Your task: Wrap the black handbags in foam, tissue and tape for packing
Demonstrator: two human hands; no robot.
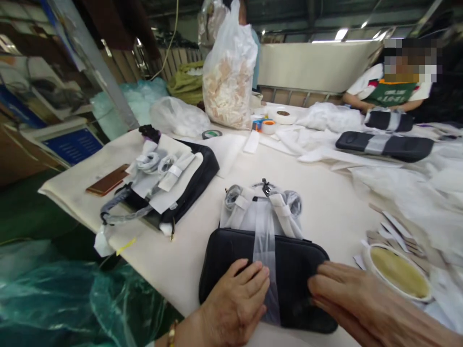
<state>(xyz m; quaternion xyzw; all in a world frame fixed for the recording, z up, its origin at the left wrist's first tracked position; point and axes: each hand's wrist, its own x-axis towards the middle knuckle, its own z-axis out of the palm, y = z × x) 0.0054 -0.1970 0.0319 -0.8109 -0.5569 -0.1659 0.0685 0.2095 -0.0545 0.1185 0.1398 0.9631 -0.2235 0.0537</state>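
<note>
In the head view, a black backpack (pixel 231 250) lies on the table in front of me, its front panel facing up. A clear plastic band (pixel 265 284) runs around its middle, and straps wrapped in white padding (pixel 284 212) stick out beyond its far edge. My left hand (pixel 240 294) rests on the panel with fingers stretched out, the tips on the band. At the bag's right end is my right hand (pixel 343 294), slightly blurred, fingers bent and pressed together; what they hold, if anything, is hidden.
Another black bag (pixel 206 168) with wrapped straps lies left, near a brown phone-like slab (pixel 107 180). A round tub (pixel 398 271) stands right. Behind are tape rolls (pixel 268 126), a filled plastic sack (pixel 231 82), a banded black bag (pixel 385 144) and a co-worker (pixel 394 91).
</note>
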